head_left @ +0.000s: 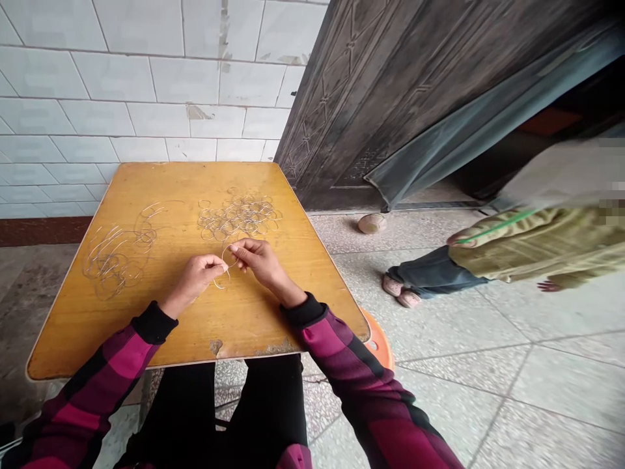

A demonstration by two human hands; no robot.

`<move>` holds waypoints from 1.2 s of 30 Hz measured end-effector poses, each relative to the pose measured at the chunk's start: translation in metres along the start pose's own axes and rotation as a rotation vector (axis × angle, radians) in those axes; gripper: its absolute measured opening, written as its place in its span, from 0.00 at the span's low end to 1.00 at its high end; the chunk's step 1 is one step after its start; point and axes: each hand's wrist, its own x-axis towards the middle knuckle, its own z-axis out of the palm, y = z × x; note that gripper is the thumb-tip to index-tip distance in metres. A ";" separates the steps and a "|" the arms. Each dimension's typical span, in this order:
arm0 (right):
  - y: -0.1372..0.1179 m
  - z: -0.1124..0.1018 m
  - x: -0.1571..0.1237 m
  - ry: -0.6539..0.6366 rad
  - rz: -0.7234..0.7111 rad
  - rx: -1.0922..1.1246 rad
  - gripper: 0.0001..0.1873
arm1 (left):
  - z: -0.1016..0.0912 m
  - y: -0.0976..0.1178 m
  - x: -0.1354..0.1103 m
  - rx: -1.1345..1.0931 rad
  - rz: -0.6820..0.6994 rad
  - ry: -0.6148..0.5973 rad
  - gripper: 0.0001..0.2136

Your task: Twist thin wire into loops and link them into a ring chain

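- The left hand and the right hand are together at the middle of the yellow varnished wooden tabletop, close but not touching.
- Both hands pinch a thin silver wire loop between thumb and fingertips. The left hand grips it from the left and the right hand from the right.
- The loop stands in the narrow space between the hands. Its curve runs from the right-hand pinch down and left, to a free end below the left-hand fingers. Its exact long axis is hard to tell, as the wire is thin and partly hidden by the fingers.
- A flat cluster of interlinked silver wire rings lies directly ahead of the hands, slightly nearer the right hand.
- A loose tangle of bent silver wire lies on the tabletop to the left, nearer the left hand.
- Both forearms wear dark-pink and black plaid sleeves.
- A second person in an olive jacket stands well apart to the right, on the tiled floor, beyond an orange plastic stool. That person's hands touch nothing on the tabletop.
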 end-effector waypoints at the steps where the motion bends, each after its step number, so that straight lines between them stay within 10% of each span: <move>1: 0.000 0.000 0.000 -0.007 0.036 0.060 0.18 | 0.000 0.000 0.000 0.002 0.003 -0.011 0.10; 11: 0.000 -0.003 0.003 0.141 0.147 0.375 0.16 | -0.010 -0.013 0.001 -0.044 0.007 0.074 0.24; 20: 0.002 0.004 -0.003 0.104 0.175 0.484 0.14 | -0.010 -0.022 -0.001 0.806 0.638 0.259 0.29; 36: 0.003 0.006 -0.006 0.061 0.148 0.437 0.17 | -0.012 -0.012 0.003 0.196 0.180 0.155 0.17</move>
